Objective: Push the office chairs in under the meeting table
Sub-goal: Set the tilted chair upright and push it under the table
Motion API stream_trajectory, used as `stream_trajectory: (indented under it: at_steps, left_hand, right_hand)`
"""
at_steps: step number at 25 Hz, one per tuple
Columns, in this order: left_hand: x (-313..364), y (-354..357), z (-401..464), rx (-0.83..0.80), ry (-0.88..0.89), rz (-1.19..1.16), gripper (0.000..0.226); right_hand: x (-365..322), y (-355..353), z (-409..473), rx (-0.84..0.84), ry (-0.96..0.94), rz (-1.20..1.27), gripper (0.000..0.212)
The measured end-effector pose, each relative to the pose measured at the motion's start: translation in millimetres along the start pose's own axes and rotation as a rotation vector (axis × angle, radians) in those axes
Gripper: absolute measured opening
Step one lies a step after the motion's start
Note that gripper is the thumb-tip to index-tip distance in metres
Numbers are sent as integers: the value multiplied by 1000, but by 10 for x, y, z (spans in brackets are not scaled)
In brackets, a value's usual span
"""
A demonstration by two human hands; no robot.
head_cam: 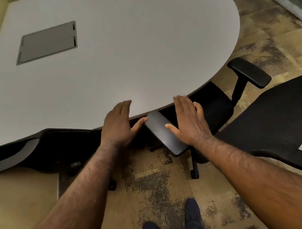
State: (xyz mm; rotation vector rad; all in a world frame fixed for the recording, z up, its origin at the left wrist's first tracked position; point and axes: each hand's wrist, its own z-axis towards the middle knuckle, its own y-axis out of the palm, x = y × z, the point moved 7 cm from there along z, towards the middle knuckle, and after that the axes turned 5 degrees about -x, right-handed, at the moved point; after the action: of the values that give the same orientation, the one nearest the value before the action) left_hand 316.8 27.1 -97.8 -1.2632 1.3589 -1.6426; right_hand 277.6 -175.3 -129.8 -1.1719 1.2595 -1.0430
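Armrests matter most in this step. The chair (263, 118) on the right sits skewed at the rounded end of the meeting table (118, 51): its seat is partly beneath the curved edge, its mesh back swung out to the right, and its near armrest (165, 132) points in under that edge. The left hand (117, 124) hovers over the same edge with fingers straight and spread wide, holding nothing, its thumb reaching toward the armrest tip. The right hand (188, 120) is also flat and wide, its thumb lying on the armrest pad; whether the palm presses down cannot be told. A good push would probably first square the chair to the edge, then drive it from the back so the castors roll straight, watching that both armrests clear the underside. A second chair (25, 153) at the near left edge already looks well tucked in. The tabletop is smooth, matte pale grey with a recessed rectangular metal hatch (47, 42); the armrest pads are rounded, satin black; the floor (157, 191) is mottled brown.
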Motion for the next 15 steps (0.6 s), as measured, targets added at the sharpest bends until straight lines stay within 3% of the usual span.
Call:
stream_trajectory:
  at_steps: [10, 15]
  left_hand:
    - [-260, 1497, 28, -330, -309, -357, 81]
    - [-235, 1853, 91, -332, -477, -699, 76]
  right_hand:
    - [-3, 1138, -78, -172, 181, 207, 92]
    - [30, 1455, -71, -210, 318, 322, 109]
